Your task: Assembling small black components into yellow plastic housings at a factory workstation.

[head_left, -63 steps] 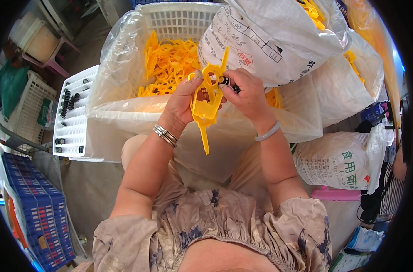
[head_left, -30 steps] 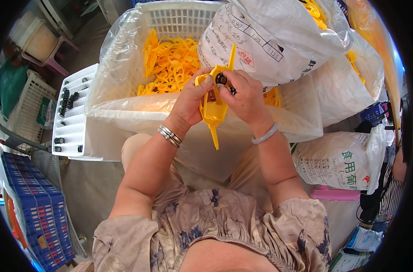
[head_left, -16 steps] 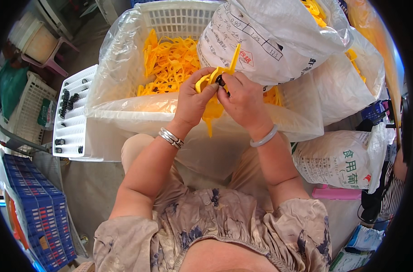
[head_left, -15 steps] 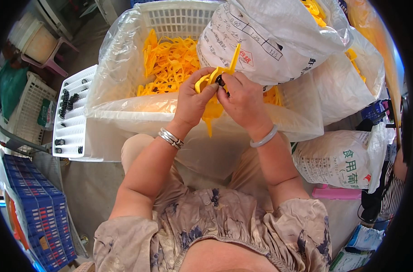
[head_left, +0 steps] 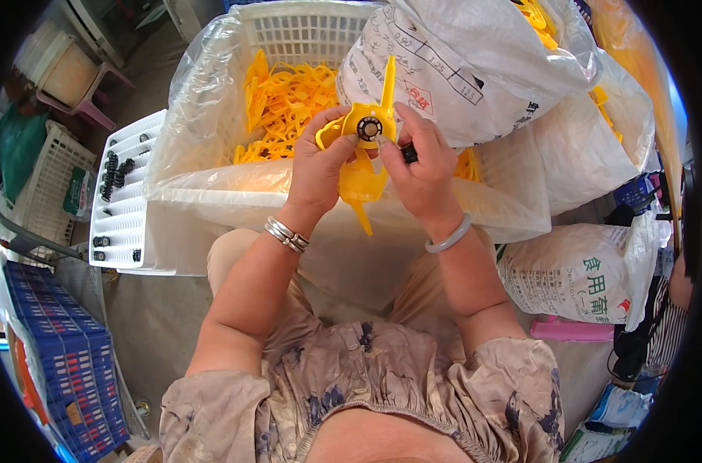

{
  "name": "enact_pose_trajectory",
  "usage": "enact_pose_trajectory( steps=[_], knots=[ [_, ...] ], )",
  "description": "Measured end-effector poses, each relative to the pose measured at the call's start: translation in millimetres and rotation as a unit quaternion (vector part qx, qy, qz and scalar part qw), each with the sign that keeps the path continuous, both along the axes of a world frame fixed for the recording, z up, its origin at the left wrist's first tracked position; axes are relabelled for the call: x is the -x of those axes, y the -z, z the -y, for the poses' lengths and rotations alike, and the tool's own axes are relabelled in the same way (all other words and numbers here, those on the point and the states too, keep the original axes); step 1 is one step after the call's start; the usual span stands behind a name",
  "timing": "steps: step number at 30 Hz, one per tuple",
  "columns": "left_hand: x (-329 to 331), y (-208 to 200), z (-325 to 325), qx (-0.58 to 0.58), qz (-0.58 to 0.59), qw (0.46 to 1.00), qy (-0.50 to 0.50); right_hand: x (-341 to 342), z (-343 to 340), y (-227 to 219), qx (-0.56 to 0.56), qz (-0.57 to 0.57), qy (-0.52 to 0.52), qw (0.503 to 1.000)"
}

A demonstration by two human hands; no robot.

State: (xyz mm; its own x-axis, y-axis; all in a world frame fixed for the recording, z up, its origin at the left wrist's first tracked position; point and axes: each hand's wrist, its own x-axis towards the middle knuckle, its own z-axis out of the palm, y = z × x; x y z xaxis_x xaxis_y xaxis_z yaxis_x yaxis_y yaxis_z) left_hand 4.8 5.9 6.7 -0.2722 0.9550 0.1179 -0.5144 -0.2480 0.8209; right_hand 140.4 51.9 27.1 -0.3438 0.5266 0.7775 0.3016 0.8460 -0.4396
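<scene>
My left hand [head_left: 318,166] and my right hand [head_left: 420,170] together hold a yellow plastic part [head_left: 364,150] above my lap. The part has a round hub with a dark ring set in its middle, a thin arm pointing up and a tab hanging down. A small dark piece [head_left: 409,153] shows between the fingers of my right hand. Behind my hands stands a white basket [head_left: 305,31] lined with clear plastic and holding several loose yellow parts [head_left: 285,100].
A white tray [head_left: 123,204] with small black pieces lies at the left. A white woven sack [head_left: 474,62] leans over the basket's right side. Another printed sack [head_left: 582,270] sits at the right. A blue crate [head_left: 65,363] stands at lower left, a white crate [head_left: 38,174] beyond it.
The yellow part has turned in my hands: it was edge-on and partly hidden, and now its round hub with the dark ring faces up. Both hands keep their grip.
</scene>
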Motion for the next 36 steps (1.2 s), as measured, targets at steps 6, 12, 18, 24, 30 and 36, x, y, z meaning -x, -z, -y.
enact_pose_trajectory(
  steps=[6, 12, 18, 24, 30, 36],
  knots=[
    [1, 0, 2, -0.021, -0.01, 1.0, 0.001, -3, -7, -8, 0.359, -0.083, -0.114, 0.923],
    [14, -7, 5, 0.047, -0.016, 0.994, 0.096, -8, -12, -4, 0.452, -0.113, -0.178, 0.866],
    [9, -6, 5, 0.023, -0.168, 0.985, 0.029, -6, -11, -1, 0.359, -0.054, -0.174, 0.916],
    [6, 7, 2, -0.075, -0.356, 0.924, -0.121, 1, -5, -3, 0.288, -0.009, -0.118, 0.95],
    [1, -2, 2, 0.024, -0.217, 0.971, -0.092, -2, -11, 4, 0.317, -0.021, -0.143, 0.938],
    [9, -4, 1, 0.031, -0.194, 0.98, -0.02, 0, -9, 0, 0.347, -0.04, -0.132, 0.928]
  ],
)
